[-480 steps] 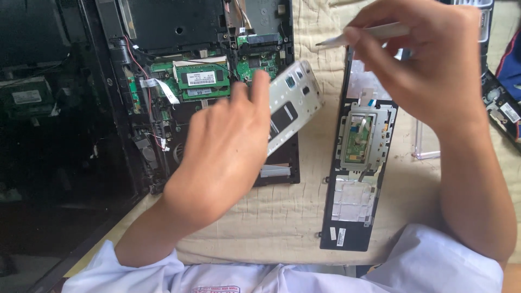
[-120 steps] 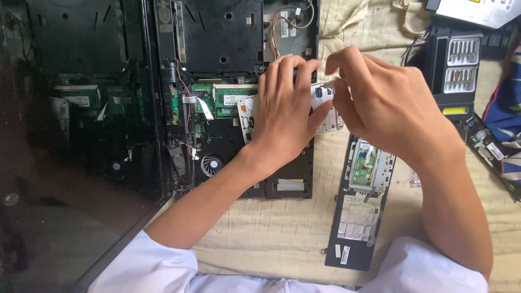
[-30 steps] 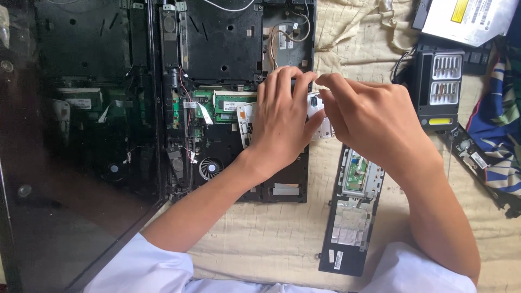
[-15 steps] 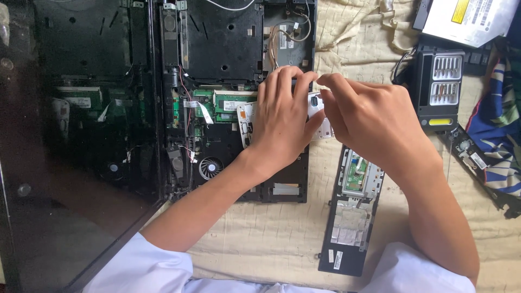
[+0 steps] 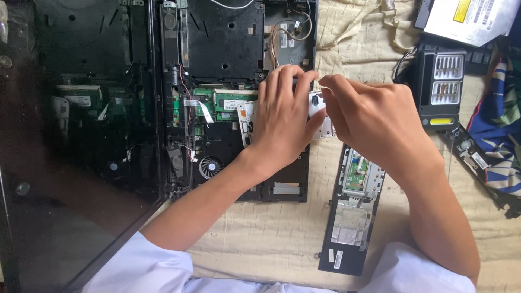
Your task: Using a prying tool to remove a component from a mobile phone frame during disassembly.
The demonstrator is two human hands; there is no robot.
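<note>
A small white plastic part (image 5: pixel 320 116) is being held between both hands over the right edge of the opened laptop base (image 5: pixel 233 65), which is lying on a beige cloth (image 5: pixel 282 239). The left hand (image 5: pixel 285 116) is being laid flat across the part, fingers together and curled over its top edge, seemingly so that it is being steadied from above. The right hand (image 5: pixel 374 116) is being closed narrow, thumb and forefinger pinched at the part's upper corner; whether a tool is being gripped in it cannot be told. Most of the part is being hidden by the hands, with only a white strip and a dark slot showing between them. The base is being left open like a tray: a green circuit board (image 5: pixel 228 102), a round fan (image 5: pixel 210 166), thin red and white wires (image 5: pixel 287 30) and a black cover plate (image 5: pixel 222 40) are being shown inside it. The glossy laptop screen (image 5: pixel 70 141) is being laid flat at the left, reflecting those innards. A black palm-rest strip (image 5: pixel 353 217) with a small green board is being kept just beside the base, within reach. A black screwdriver bit case (image 5: pixel 442 89) is being left open, with rows of bits held in it, and a silver optical drive (image 5: pixel 469 19) is being parked at the top right.
</note>
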